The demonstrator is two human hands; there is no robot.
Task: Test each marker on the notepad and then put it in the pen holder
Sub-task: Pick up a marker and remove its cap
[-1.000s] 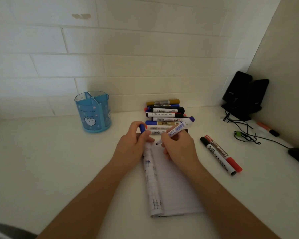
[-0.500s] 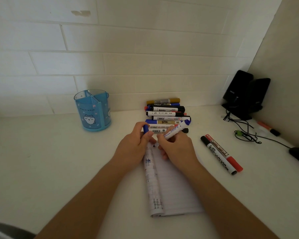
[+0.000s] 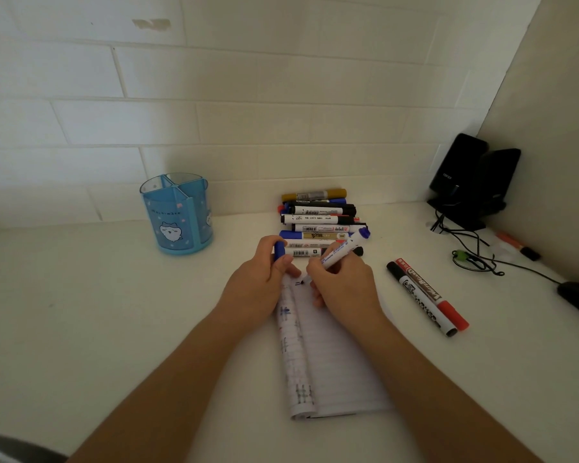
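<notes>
Your right hand [image 3: 343,287] pinches the blue marker [image 3: 343,250], tip on the notepad [image 3: 331,362] top | your left hand [image 3: 258,289] grips its cap [image 3: 279,250] | press softly, make one short line | pen holder [image 3: 178,215] stands back-left.

A home desk corner.
White brick-pattern wall [image 3: 214,78] met a white tabletop [image 3: 81,312]; black desktop speakers [image 3: 472,182], trailing cables [image 3: 475,255], a cartoon pen holder [image 3: 178,213].

"WhiteBoard" is printed on the red-capped marker [image 3: 430,293], right of the notepad [image 3: 341,362] — other marker labels are too small to be read.
</notes>
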